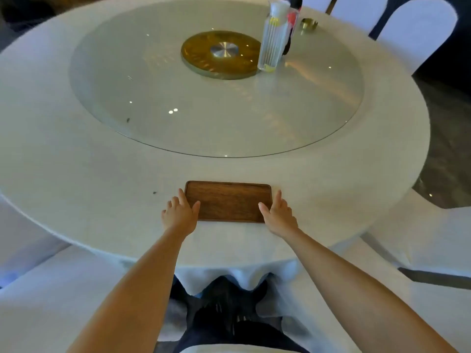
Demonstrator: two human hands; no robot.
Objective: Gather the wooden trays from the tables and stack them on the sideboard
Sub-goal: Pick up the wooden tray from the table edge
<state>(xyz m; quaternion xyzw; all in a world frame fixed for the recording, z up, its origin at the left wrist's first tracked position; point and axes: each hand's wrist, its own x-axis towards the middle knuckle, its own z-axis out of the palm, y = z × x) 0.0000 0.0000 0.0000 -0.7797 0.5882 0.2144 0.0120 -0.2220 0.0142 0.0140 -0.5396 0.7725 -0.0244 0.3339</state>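
Note:
A dark brown rectangular wooden tray [228,201] lies flat on the white tablecloth near the front edge of a round table [76,174]. My left hand [179,215] rests at the tray's left short side, fingers spread, thumb over the near left corner. At the right short side my right hand [277,215] mirrors it, fingers apart, thumb over the near right corner. Both hands touch or nearly touch the tray's edges. The tray sits on the cloth, not lifted. No sideboard is in view.
A glass lazy Susan [216,80] with a gold hub [221,54] fills the table's middle. On it stand a clear ribbed container [274,39] and dark bottles. A small brass dish [309,23] sits beyond. White-covered chairs [418,29] stand at the right and beside me.

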